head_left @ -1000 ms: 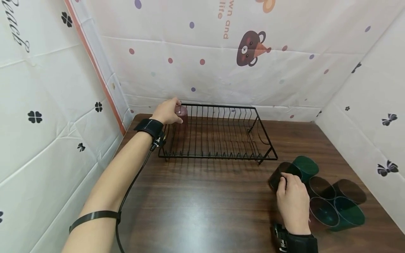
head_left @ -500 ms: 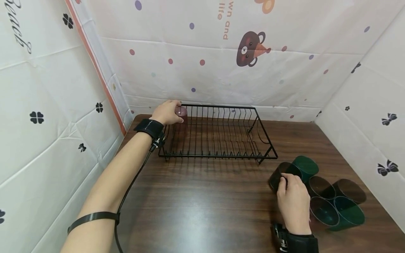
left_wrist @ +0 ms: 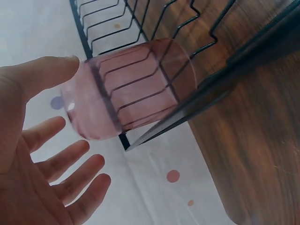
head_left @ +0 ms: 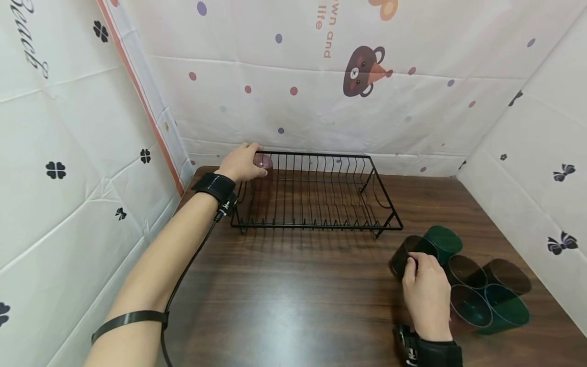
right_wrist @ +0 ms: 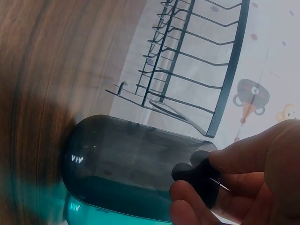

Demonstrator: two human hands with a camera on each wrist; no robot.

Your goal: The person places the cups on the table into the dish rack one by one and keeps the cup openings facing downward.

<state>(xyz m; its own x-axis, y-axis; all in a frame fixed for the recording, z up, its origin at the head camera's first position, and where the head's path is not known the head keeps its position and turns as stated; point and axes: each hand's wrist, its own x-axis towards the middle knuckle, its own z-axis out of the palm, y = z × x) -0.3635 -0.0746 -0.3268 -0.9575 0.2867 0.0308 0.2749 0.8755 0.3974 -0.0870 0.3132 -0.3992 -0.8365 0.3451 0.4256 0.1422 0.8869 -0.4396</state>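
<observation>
A clear pink cup (left_wrist: 136, 84) stands upside down in the far left corner of the black wire dish rack (head_left: 316, 227). Beside it is my left hand (head_left: 239, 164), its fingers spread and relaxed. In the left wrist view the thumb tip lies at the cup's edge; whether it touches cannot be told. The other fingers are apart from the cup. On the right, my right hand (head_left: 426, 298) pinches the rim of an upright dark grey cup (right_wrist: 126, 147) between thumb and fingers. That cup's rounded base faces the tabletop, close to a green cup (right_wrist: 108, 215).
Several more cups stand upright around the right hand, among them a green cup (head_left: 443, 241), a brownish cup (head_left: 508, 278) and another green cup (head_left: 511, 313). Patterned white cloth (head_left: 293, 112) walls the wooden table (head_left: 275, 285) at the back and sides.
My left forearm has shifted slightly to the left, with the hand still beside the pink cup. My right hand and the grey cup have barely moved.
</observation>
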